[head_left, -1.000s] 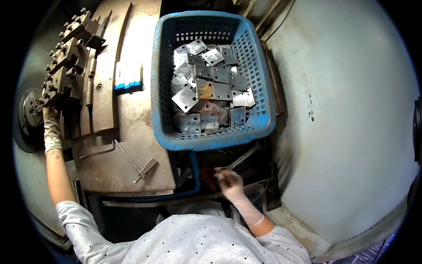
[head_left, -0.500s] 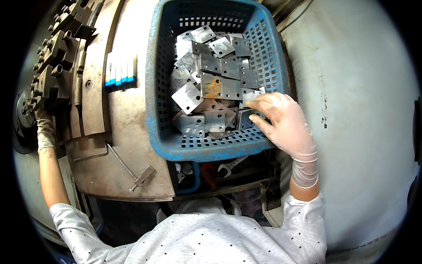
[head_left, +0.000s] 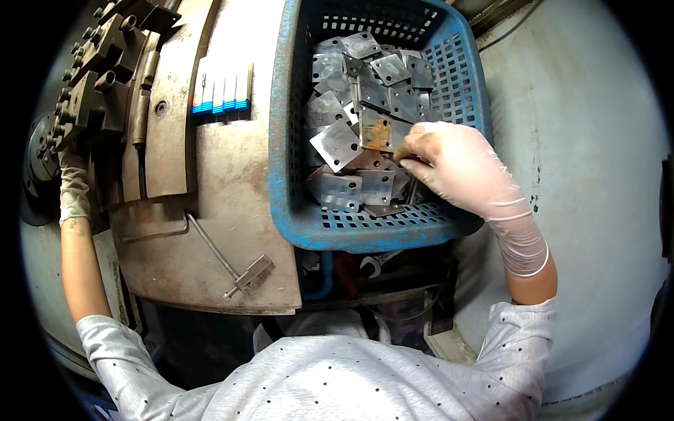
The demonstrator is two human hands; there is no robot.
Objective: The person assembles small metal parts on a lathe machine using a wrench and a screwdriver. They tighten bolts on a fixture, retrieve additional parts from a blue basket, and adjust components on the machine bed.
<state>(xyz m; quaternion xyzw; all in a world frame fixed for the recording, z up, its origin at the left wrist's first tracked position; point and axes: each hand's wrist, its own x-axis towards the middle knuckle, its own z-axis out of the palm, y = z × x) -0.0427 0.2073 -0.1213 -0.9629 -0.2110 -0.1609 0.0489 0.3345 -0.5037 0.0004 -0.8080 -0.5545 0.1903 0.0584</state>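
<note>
My right hand [head_left: 456,165], in a thin whitish glove, reaches over the right side of a blue plastic basket [head_left: 379,240]. Its thumb and fingertips are closed at the edge of a metal plate among the pile; the fingers cover much of that plate. Flat silvery metal plates [head_left: 337,145] with drilled holes fill the basket in a loose heap, and one has a rusty orange patch [head_left: 377,133]. At the far left, my gloved left hand [head_left: 74,186] is up against a dark bolted metal fixture [head_left: 81,105]. The fixture hides its fingers.
A metal worktable [head_left: 232,168] lies between fixture and basket. On it are several blue-and-white small boxes [head_left: 222,91] and a T-handled clamp tool [head_left: 246,277] near the front edge. A wrench [head_left: 379,263] sits below the basket. A pale panel [head_left: 590,210] stands at right.
My right hand has moved left relative to the basket, farther over the plates, and its fingers have closed. The whole view has shifted, with table and basket now farther right. My left hand stays at the fixture.
</note>
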